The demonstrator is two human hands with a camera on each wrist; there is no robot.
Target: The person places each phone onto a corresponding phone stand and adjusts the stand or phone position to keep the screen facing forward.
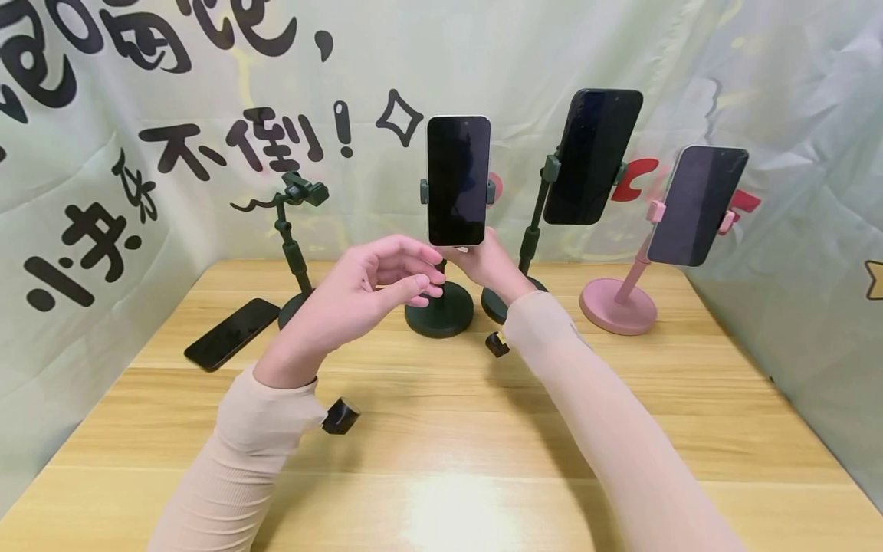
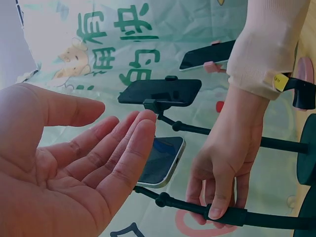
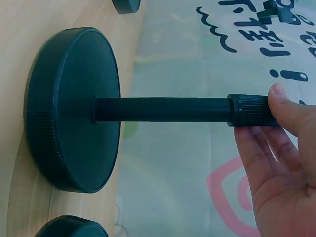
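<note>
In the middle of the table stands a dark green phone stand (image 1: 441, 310) whose clamp carries an upright phone (image 1: 458, 180). My right hand (image 1: 486, 264) pinches the stand's pole at its ribbed collar (image 3: 252, 110), thumb on one side and fingers on the other. The round base (image 3: 74, 111) rests flat on the wood. Nothing is in my left hand (image 1: 359, 287); its fingers are loosely bent, palm turned toward the stand, just left of the pole and below the phone. In the left wrist view that hand (image 2: 84, 163) partly hides the phone (image 2: 165, 160).
To the right stand another green stand (image 1: 530, 245) with a larger phone (image 1: 593, 157) and a pink stand (image 1: 618, 307) with a phone (image 1: 698, 205). At left are a green stand (image 1: 293, 257) with a bare clamp and a phone (image 1: 231, 334) lying flat. A printed cloth (image 1: 359, 61) hangs behind.
</note>
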